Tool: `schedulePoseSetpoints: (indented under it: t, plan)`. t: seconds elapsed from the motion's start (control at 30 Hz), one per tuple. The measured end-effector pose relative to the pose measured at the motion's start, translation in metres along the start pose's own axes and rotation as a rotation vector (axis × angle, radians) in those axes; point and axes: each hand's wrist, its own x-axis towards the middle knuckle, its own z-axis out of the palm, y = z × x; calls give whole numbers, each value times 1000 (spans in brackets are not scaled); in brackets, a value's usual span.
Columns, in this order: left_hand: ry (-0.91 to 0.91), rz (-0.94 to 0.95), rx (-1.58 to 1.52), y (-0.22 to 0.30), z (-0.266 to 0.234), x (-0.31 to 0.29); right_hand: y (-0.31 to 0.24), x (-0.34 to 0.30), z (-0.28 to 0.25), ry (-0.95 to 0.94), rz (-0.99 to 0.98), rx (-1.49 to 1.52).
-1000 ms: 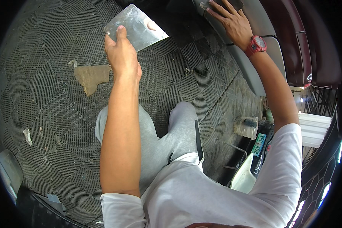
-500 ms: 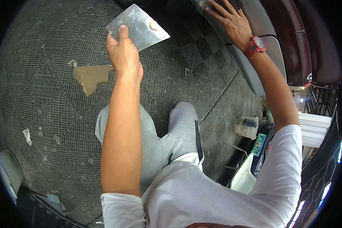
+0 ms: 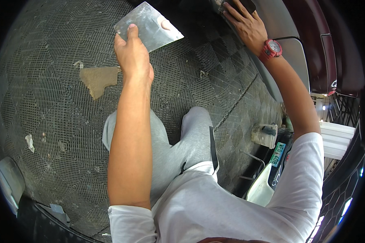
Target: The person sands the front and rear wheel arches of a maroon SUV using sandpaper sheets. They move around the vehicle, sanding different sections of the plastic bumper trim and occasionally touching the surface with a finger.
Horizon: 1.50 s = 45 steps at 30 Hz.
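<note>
My left hand (image 3: 133, 56) grips a flat, squarish metal plate (image 3: 144, 30) by its near left edge, thumb on top. A smooth pale pinkish blob (image 3: 165, 24) sits near the plate's far right side. Up at the right, my right hand (image 3: 247, 30) presses a dark, thin, flat spreader (image 3: 248, 5) against the grey body panel (image 3: 290, 54) of a car. Its fingers lie stretched over the spreader and hide part of it. A red watch (image 3: 273, 47) is on that wrist.
Beyond the grey panel is maroon bodywork (image 3: 310, 36). A ragged brown cardboard piece (image 3: 96, 81) and white scraps (image 3: 30, 142) lie on the dark ribbed floor matting (image 3: 65, 109). To my right stand a translucent bucket (image 3: 263, 137) and a white curved piece (image 3: 260, 188) beside a licence plate (image 3: 277, 154).
My right hand has shifted slightly down and to the right along the grey panel with the spreader. The plate in my left hand has moved only a little up and right.
</note>
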Motion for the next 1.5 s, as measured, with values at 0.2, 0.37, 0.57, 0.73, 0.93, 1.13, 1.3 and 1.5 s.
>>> schedulePoseSetpoints:
  t: [0.2, 0.37, 0.57, 0.73, 0.93, 1.13, 1.3, 1.5]
  plan:
    - [5, 0, -5, -2, -5, 5, -3, -2, -18, 38, 73, 167]
    - [-9, -22, 12, -1, 1, -2, -1, 14, -11, 97, 122, 237]
    - [-11, -31, 22, -3, 1, -3, -3, 28, -19, 70, 155, 217]
    - [15, -31, -10, -2, -4, 4, -10, 13, -23, 77, 70, 233]
    - [-2, -19, -6, -1, -6, 5, -9, -7, -25, -23, 117, 280]
    - [7, -37, -3, 1, -3, 2, -4, 11, -22, 42, 115, 254]
    - [6, -31, -6, 0, -3, -1, 7, 8, 0, 32, 61, 254]
    - [20, -22, -11, 5, -6, 3, 11, 4, -20, -51, 73, 232]
